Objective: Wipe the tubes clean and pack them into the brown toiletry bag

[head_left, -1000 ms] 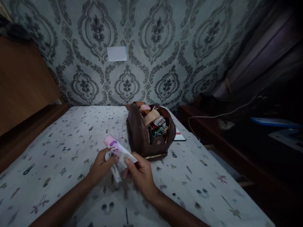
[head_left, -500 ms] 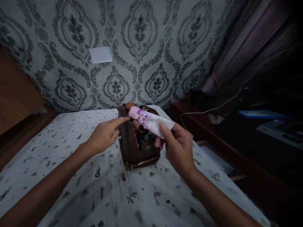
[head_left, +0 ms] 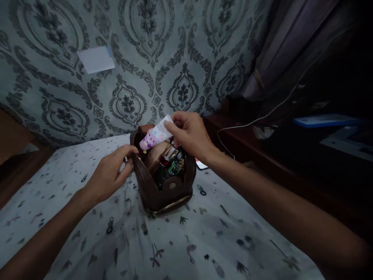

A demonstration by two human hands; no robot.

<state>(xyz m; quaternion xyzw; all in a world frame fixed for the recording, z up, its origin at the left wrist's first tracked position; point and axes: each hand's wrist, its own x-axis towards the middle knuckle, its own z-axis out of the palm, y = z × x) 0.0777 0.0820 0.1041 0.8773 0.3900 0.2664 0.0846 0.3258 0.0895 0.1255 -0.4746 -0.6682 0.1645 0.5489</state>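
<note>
A brown leather bag (head_left: 157, 196) stands unzipped on the bed, its mouth spread wide. My right hand (head_left: 190, 134) pinches the flat white end of a squeeze tube (head_left: 155, 135), white and pink with a purple cartoon animal. The tube slants over the bag's mouth, its pink capped end pointing down at the left inner side. My left hand (head_left: 109, 173) holds the bag's left rim between fingers and thumb. Inside the bag lie small bottles, among them one with a silvery cap (head_left: 171, 153) and a green one (head_left: 175, 168).
The bag rests on a white patterned bedsheet (head_left: 122, 249). Behind it rises a patterned wall with a white card (head_left: 96, 59). To the right are a dark red wooden ledge (head_left: 233, 134), a white cable (head_left: 262, 120) and a blue-edged flat object (head_left: 323, 120). A phone-like thing (head_left: 201, 164) lies beside the bag.
My right hand has swung the tube round, so its capped end now dips into the bag's mouth. My left hand has moved from near the tube's cap to the bag's left rim.
</note>
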